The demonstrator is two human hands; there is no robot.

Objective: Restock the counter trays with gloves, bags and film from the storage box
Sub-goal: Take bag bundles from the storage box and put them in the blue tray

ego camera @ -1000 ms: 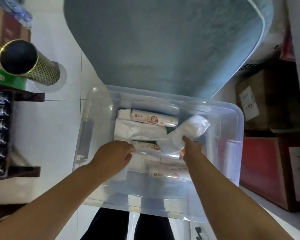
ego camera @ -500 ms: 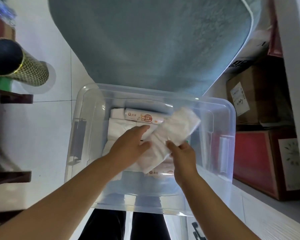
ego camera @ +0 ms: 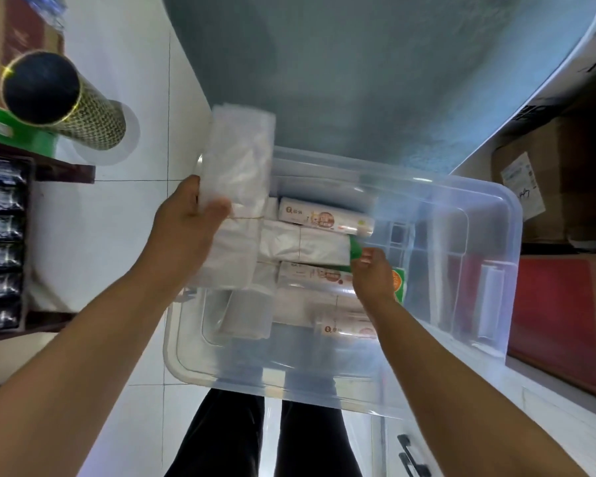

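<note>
A clear plastic storage box (ego camera: 489, 270) stands on the floor in front of me. My left hand (ego camera: 183, 228) grips a bundle of clear plastic bags (ego camera: 236, 187) tied with string, lifted over the box's left rim. My right hand (ego camera: 374, 278) is inside the box, fingers pinching a green-edged packet (ego camera: 355, 249) that lies under it. Also in the box are white rolls with orange print (ego camera: 324, 218), another bag bundle (ego camera: 303, 244) and a flat bag stack (ego camera: 245, 315).
A grey-blue padded surface (ego camera: 358, 70) rises behind the box. A dark tube with gold mesh (ego camera: 66, 101) and a shelf of dark packets (ego camera: 0, 242) are at the left. Cardboard boxes (ego camera: 547, 187) and a red box (ego camera: 561, 318) stand at the right. My legs (ego camera: 265, 438) are below.
The bag bundle passed from my right hand to my left, which lifted it up and to the left over the rim. My right hand went back down onto the green-edged packet.
</note>
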